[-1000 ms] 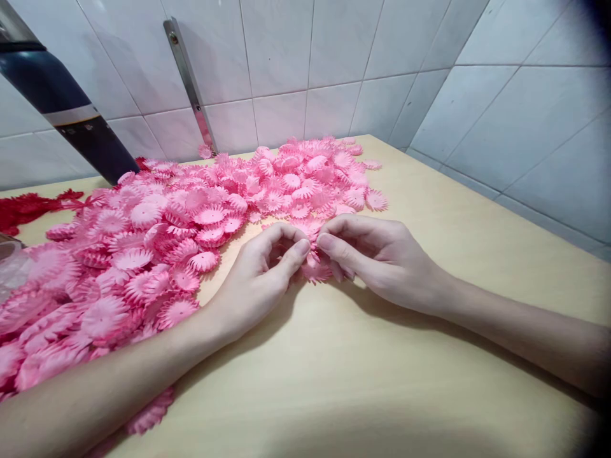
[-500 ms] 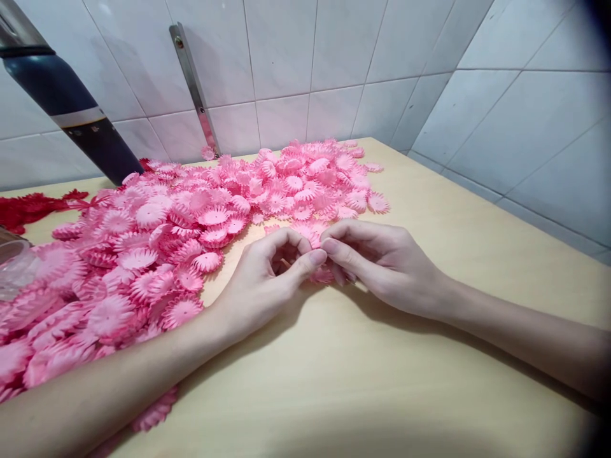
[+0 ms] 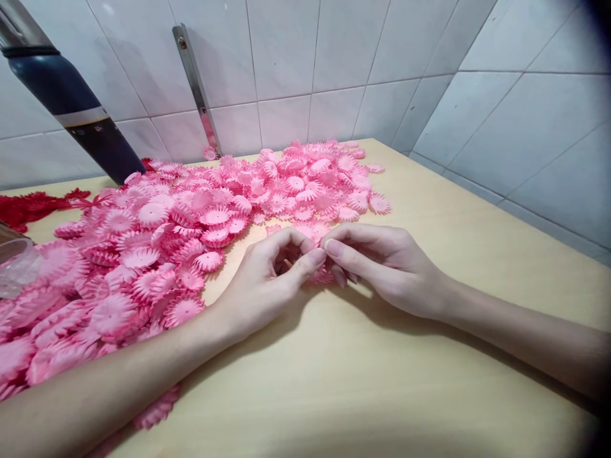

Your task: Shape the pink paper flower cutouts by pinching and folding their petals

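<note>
Above the table, both hands meet at their fingertips around a pink artificial flower petal piece [image 3: 323, 275]. Thumb and index finger of my left hand [image 3: 281, 267] are pinched together on its left side. From the right, my right hand [image 3: 377, 264] pinches in the same way, its thumb tip nearly touching the left thumb. Much of the held piece is hidden behind the fingers, and its pink frilled edge shows between and below them. Just beyond the fingers, more pink petal pieces [image 3: 310, 228] lie close by.
A big heap of pink frilled petal discs [image 3: 153, 216] spreads across the left and back of the wooden table [image 3: 344, 375]. Behind it stand a dark blue bottle [image 3: 71, 102] and a metal strip [image 3: 195, 83] on the tiled wall. Red petals [image 3: 28, 210] and a clear plastic container [image 3: 16, 267] are at left.
Both hands stay in nearly the same pinch. Slightly less of the pink piece shows below the fingertips, and the whole view has shifted a little.
</note>
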The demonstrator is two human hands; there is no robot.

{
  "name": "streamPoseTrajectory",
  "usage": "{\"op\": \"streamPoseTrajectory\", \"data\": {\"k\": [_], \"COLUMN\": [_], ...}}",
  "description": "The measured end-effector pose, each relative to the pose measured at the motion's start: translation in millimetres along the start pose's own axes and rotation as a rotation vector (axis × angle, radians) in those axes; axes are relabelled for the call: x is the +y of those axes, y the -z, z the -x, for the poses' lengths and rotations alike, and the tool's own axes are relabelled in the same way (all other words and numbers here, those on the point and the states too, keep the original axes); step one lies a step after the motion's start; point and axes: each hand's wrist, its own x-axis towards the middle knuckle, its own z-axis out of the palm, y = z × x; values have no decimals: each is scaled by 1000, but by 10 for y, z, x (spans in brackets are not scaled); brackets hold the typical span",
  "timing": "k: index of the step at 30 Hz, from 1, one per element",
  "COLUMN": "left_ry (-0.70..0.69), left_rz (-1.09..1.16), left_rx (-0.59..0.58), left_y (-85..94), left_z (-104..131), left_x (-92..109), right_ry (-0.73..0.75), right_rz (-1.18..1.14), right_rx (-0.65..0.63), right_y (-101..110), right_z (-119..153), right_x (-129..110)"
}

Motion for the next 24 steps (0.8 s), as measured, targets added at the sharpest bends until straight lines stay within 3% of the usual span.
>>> {"op": "streamPoseTrajectory", "data": {"k": [8,17,24], "left_ry": [-35,-2,-9], "left_rz": [96,156,116], "left_rx": [-38,-35,-69], "left_y": [21,-14,9], "left_z": [8,-1,3], "left_x": [6,17,28], "right_ry": [-31,-6,-41], "right_rz": [-25,-36,-53], "right_rx": [31,-20,-19], "right_y": [-23,12,12], "right_z": [-6,2,3], "right_x": [-6,-17,-2]}}
